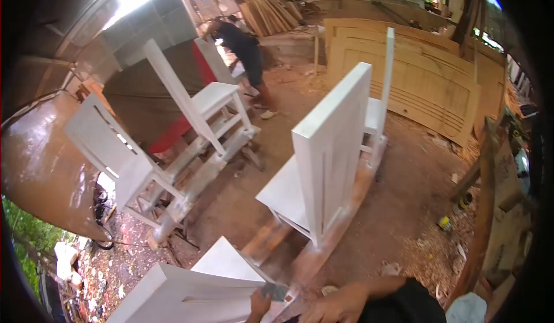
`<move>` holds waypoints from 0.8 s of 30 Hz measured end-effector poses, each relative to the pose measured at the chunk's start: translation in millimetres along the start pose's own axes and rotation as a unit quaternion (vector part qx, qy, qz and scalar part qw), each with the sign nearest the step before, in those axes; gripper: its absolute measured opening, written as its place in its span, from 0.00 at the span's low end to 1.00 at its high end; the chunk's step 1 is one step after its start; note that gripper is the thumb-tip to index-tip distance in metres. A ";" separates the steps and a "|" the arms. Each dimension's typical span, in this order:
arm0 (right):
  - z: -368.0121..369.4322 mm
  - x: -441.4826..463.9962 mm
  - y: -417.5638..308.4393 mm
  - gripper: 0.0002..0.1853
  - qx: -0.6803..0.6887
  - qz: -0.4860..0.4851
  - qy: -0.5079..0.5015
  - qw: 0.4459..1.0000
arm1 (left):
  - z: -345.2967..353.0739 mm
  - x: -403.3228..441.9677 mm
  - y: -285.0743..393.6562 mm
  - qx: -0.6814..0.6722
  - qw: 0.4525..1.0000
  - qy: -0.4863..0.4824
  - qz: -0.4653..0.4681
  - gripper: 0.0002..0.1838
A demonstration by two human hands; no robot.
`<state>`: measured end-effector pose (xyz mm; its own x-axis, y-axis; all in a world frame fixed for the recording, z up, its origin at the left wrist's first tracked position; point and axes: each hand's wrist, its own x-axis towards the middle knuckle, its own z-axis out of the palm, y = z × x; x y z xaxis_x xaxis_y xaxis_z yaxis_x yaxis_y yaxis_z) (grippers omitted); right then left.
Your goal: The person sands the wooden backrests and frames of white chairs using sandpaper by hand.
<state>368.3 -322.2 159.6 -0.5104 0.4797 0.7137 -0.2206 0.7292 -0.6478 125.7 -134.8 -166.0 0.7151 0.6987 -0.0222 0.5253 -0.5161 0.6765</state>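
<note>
White-painted wooden chair with a tall slotted back (179, 288) is being worked on at the bottom of the view. By the left hand (259, 304), a flat grey-green pad (276, 291) is being gripped at the chair's right side. The right hand (340, 307) is being held low, fingers bent; its grip cannot be told. Light, even pressure is probably being called for, corners being spared.

The one view looks from the person's head, facing forward and slanting down, its wide field bounded by a dark rounded edge. The left hand (259, 304) and right hand (339, 307) are very near, around six o'clock; leaning boards (266, 12) stand far off toward twelve.
</note>
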 end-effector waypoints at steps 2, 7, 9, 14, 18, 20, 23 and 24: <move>5.7 16.7 -8.5 0.07 -0.134 -0.006 0.051 0.990 | -34.0 18.0 55.3 -0.019 0.999 -0.013 -0.044 0.14; 10.2 66.9 -8.5 0.08 -0.051 -0.146 0.469 0.870 | -38.9 1.3 29.1 -0.121 0.992 -0.013 -0.034 0.10; 15.3 103.1 -29.1 0.08 -0.062 -0.153 0.456 0.875 | -47.3 -21.0 38.2 -0.119 0.992 -0.020 -0.035 0.10; 42.8 153.6 -23.8 0.04 -0.039 -0.083 0.331 0.939 | -46.3 -58.2 26.0 -0.154 0.987 -0.045 -0.009 0.09; 73.9 172.4 -10.1 0.06 0.007 -0.172 0.319 0.932 | -60.7 -69.3 5.0 -0.111 0.993 -0.020 -0.035 0.07; 73.0 167.0 -17.8 0.05 -0.009 -0.135 0.280 0.950 | -66.6 -73.9 10.8 -0.109 0.993 -0.026 -0.030 0.07; 85.3 155.0 -28.1 0.05 0.010 -0.099 0.304 0.948 | -59.3 -70.0 7.9 -0.145 0.989 -0.018 -0.005 0.08; 82.7 146.9 -35.7 0.05 -0.003 -0.105 0.308 0.945 | -53.4 -68.8 6.0 -0.158 0.987 -0.007 0.004 0.08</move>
<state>232.4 -318.1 265.6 0.1260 0.5152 0.8477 -0.2579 0.8422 -0.4735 55.0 -159.5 -121.1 0.7260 0.6873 -0.0246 0.3511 -0.3397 0.8725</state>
